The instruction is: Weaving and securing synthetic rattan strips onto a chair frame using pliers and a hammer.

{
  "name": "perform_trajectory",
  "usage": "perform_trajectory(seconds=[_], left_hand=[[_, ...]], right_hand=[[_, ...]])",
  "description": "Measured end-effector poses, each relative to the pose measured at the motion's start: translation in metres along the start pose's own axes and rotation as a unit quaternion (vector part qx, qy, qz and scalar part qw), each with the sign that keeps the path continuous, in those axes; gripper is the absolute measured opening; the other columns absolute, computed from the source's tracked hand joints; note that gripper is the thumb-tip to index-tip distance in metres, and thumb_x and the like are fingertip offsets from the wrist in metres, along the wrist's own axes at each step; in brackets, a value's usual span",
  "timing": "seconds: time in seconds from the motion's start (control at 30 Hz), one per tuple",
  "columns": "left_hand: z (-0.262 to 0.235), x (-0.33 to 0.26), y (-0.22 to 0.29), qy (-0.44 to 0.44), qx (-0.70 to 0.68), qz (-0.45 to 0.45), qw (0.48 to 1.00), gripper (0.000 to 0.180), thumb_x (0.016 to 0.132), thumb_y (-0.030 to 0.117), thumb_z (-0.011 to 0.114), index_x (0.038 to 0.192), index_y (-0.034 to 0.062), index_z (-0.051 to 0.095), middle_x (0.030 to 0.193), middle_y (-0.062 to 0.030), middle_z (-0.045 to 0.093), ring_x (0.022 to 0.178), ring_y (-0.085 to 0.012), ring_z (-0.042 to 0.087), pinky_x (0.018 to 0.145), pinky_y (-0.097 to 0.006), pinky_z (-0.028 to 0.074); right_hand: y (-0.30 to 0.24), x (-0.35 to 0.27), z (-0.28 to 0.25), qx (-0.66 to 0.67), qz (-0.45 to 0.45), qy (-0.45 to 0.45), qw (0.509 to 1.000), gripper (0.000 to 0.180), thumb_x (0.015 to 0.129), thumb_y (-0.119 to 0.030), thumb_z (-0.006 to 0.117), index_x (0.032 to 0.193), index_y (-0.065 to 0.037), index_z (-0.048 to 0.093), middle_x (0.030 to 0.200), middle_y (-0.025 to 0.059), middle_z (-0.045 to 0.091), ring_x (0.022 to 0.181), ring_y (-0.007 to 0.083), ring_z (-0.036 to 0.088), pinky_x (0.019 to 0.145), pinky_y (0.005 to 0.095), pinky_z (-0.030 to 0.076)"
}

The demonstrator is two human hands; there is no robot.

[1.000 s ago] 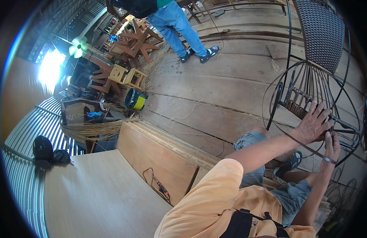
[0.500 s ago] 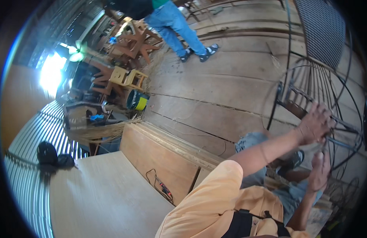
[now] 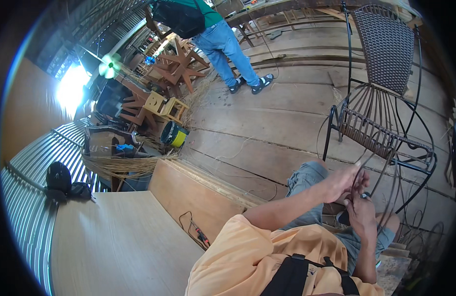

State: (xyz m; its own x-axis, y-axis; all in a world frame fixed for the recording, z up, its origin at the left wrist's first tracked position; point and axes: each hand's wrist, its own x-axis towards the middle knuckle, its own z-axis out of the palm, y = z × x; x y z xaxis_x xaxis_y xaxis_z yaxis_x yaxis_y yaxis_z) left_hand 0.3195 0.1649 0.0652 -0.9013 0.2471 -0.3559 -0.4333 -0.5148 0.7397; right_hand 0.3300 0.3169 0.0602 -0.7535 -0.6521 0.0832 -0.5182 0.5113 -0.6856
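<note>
Both my hands are closed close together in front of the chair, just above my knees. My left hand (image 3: pixel 342 183) pinches a thin dark weaving strand (image 3: pixel 382 183). Right below it, my right hand (image 3: pixel 362 213) has its fingers closed round the same strand, which loops up toward the chair. The black metal-framed chair has a woven brown backrest (image 3: pixel 385 52) and a partly woven seat (image 3: pixel 370 140), with a woven band near its front and bare spokes behind. My fingers hide the strand's end.
A person in blue jeans (image 3: pixel 227 52) stands on the plank floor (image 3: pixel 267 113). Left of me are a wooden board (image 3: pixel 114 237), a red-handled tool (image 3: pixel 202 238) with a cord, a bucket (image 3: pixel 173 134), a small yellow chair (image 3: pixel 164 106) and bundled strands (image 3: pixel 124 165). Loose strands lie lower right.
Both hands have drawn back from the chair seat, leftward and nearer my body, and now meet on the strand. The view has tilted, showing more of the chair's backrest and the standing person.
</note>
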Motion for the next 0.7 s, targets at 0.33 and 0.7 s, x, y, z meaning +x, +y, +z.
perform_trajectory(seconds=[0.33,0.7], left_hand=[[0.002,-0.151,0.205,-0.199,-0.128,0.436,0.868,0.021,0.094,0.029,0.047,0.09,0.0095,0.053,0.063,0.0036,0.049,0.052,-0.0076,0.045,0.06,-0.029,0.045],[0.054,-0.307,0.184,-0.128,0.021,0.583,0.802,0.025,0.092,0.016,0.048,0.109,-0.0016,0.045,0.093,-0.007,0.059,0.058,-0.0105,0.055,0.047,-0.021,0.038]], right_hand=[[-0.01,-0.011,-0.003,0.022,-0.035,0.094,0.995,0.021,0.087,-0.022,0.055,0.089,-0.002,0.06,0.072,0.0184,0.057,0.069,0.0368,0.05,0.066,0.0425,0.04],[-0.012,-0.015,0.026,0.48,0.048,0.317,0.816,0.03,0.095,-0.029,0.046,0.11,-0.003,0.048,0.07,0.0004,0.049,0.054,0.0041,0.04,0.046,0.0194,0.031]])
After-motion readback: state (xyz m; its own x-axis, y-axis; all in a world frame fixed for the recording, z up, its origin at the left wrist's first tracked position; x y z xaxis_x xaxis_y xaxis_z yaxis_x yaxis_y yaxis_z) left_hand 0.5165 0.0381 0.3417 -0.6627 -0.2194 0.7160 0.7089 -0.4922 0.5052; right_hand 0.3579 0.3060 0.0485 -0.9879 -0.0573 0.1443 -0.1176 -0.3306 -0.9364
